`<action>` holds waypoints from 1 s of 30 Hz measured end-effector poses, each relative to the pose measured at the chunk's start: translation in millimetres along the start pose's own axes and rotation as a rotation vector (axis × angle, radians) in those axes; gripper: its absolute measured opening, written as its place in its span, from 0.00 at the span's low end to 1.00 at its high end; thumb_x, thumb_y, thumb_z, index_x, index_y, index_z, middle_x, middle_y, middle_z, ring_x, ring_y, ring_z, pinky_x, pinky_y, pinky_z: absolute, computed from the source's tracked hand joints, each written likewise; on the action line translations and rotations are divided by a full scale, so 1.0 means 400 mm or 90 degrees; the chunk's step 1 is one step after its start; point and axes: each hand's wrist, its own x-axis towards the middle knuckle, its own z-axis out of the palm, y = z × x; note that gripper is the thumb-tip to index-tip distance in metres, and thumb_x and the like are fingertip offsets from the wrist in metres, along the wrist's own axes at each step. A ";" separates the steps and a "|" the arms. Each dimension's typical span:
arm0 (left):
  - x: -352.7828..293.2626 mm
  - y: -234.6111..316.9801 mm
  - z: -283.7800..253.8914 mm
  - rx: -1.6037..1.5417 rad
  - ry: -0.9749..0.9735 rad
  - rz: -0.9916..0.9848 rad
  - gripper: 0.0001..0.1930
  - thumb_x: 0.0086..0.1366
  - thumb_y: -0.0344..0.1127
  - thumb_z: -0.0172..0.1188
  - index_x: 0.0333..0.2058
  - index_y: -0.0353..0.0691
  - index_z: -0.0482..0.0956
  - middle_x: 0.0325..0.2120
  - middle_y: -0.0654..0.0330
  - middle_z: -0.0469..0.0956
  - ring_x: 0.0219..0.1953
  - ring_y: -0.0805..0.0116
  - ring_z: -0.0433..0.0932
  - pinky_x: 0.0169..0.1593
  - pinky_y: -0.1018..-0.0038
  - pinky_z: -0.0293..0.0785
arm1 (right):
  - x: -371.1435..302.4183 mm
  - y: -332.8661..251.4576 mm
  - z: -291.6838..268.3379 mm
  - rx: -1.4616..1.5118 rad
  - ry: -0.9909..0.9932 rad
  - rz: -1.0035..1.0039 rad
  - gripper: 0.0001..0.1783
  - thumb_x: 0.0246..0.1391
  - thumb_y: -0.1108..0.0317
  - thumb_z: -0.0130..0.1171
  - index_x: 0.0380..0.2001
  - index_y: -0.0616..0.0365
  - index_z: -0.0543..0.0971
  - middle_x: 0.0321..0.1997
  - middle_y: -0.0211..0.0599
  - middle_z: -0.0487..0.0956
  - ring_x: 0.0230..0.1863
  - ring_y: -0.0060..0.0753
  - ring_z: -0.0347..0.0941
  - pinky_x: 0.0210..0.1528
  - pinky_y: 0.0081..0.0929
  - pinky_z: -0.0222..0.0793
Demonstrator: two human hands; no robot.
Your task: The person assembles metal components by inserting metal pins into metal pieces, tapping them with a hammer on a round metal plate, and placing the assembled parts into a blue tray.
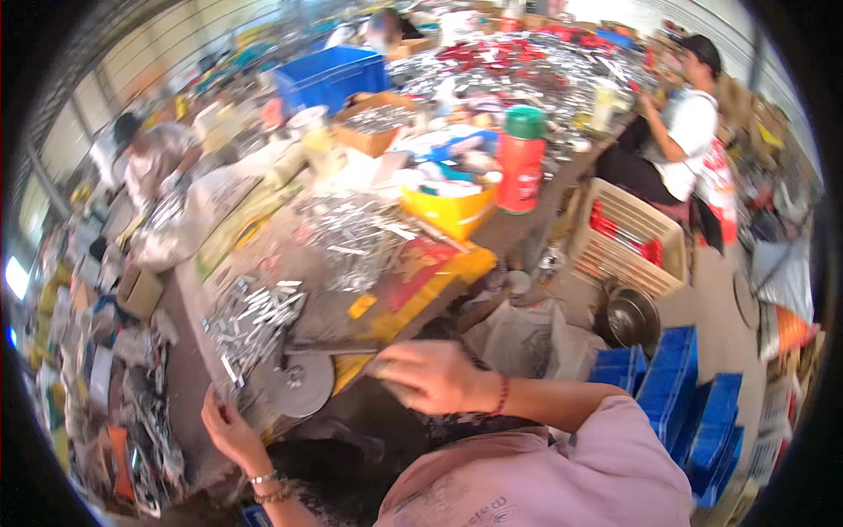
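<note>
My left hand (232, 432) is at the near left edge of the worktable, its fingers loosely apart with nothing visible in them. Just beyond it lies a pile of small silvery metal strips (259, 318). A round grey disc (303, 385) lies flat between my two hands at the table's front edge. My right hand (432, 376) is to the right of the disc, its fingers closed; what they hold is blurred and I cannot make it out. A thin bar (329, 348) lies behind the disc, its right end near my right fingers. Farther back spreads a second heap of metal strips (356, 233).
A yellow bin (452, 211) and a red bottle with a green cap (521, 162) stand behind the heap. Beside the table are a cream crate (628, 255), a metal pot (632, 316) and blue bins (667, 378). One person (689, 123) sits right; another (158, 154) works left.
</note>
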 end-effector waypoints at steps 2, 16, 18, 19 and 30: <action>-0.006 0.018 -0.013 0.006 0.015 -0.028 0.24 0.71 0.18 0.62 0.64 0.37 0.81 0.45 0.55 0.80 0.42 0.59 0.77 0.48 0.64 0.77 | 0.082 0.019 -0.049 -0.122 0.012 0.005 0.22 0.52 0.69 0.72 0.53 0.51 0.85 0.47 0.38 0.83 0.43 0.48 0.85 0.42 0.42 0.83; 0.003 0.044 -0.024 0.010 0.030 -0.005 0.22 0.73 0.19 0.64 0.63 0.38 0.81 0.40 0.60 0.75 0.39 0.66 0.73 0.44 0.70 0.73 | 0.279 0.364 -0.029 -0.225 -0.204 -0.004 0.07 0.52 0.76 0.66 0.35 0.54 0.81 0.43 0.37 0.78 0.47 0.48 0.81 0.46 0.45 0.80; -0.004 0.034 -0.027 -0.034 0.017 -0.029 0.22 0.72 0.19 0.64 0.63 0.39 0.82 0.39 0.62 0.75 0.39 0.68 0.72 0.43 0.71 0.73 | 0.288 0.355 -0.024 -0.243 -0.224 -0.026 0.07 0.52 0.77 0.65 0.33 0.54 0.80 0.43 0.37 0.77 0.48 0.47 0.80 0.46 0.45 0.79; -0.003 0.031 -0.032 -0.080 0.007 -0.052 0.21 0.72 0.19 0.64 0.62 0.39 0.83 0.39 0.64 0.75 0.39 0.70 0.72 0.43 0.72 0.72 | 0.299 0.355 -0.021 -0.263 -0.243 -0.051 0.06 0.51 0.77 0.65 0.32 0.55 0.78 0.44 0.37 0.76 0.49 0.47 0.80 0.46 0.46 0.79; 0.023 0.201 -0.093 -0.231 -0.274 0.052 0.13 0.63 0.20 0.72 0.46 0.36 0.89 0.37 0.52 0.85 0.40 0.52 0.84 0.44 0.64 0.79 | 0.338 0.381 -0.054 -0.363 -0.400 -0.134 0.12 0.46 0.72 0.70 0.35 0.55 0.80 0.40 0.37 0.77 0.45 0.46 0.81 0.44 0.45 0.79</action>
